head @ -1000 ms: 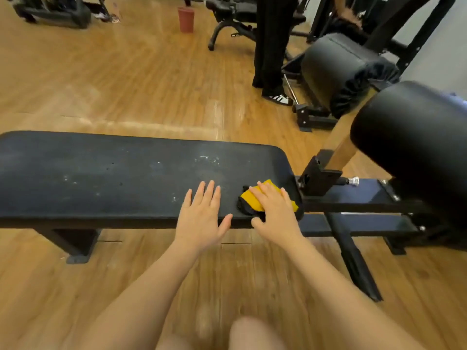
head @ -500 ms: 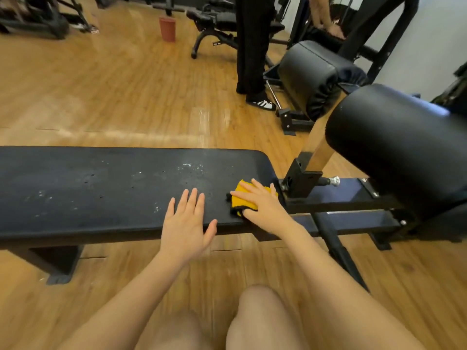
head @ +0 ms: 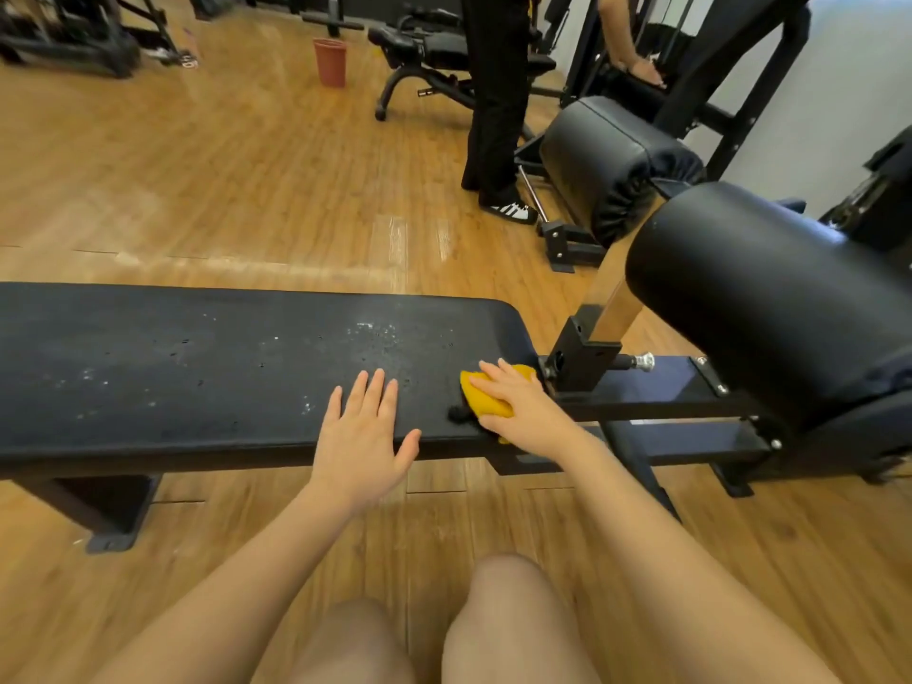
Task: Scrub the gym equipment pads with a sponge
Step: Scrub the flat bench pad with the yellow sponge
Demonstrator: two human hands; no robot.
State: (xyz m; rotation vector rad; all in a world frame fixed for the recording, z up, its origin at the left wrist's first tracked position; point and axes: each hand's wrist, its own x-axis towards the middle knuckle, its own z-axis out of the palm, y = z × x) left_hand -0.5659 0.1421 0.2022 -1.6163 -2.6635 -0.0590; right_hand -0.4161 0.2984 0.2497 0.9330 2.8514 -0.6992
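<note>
Scrubbing the flat, matte black bench pad [head: 197, 367] near its rounded right end.

Right hand [head: 518, 407] pressing the soft yellow sponge [head: 486, 399] flat under nearly straight fingers, at the pad's near right corner; left hand [head: 362, 436] spread flat, palm down, on speckled vinyl beside it. Smooth cylindrical roller pad [head: 770, 308] to the right, above glossy wood floor [head: 222, 165].
</note>
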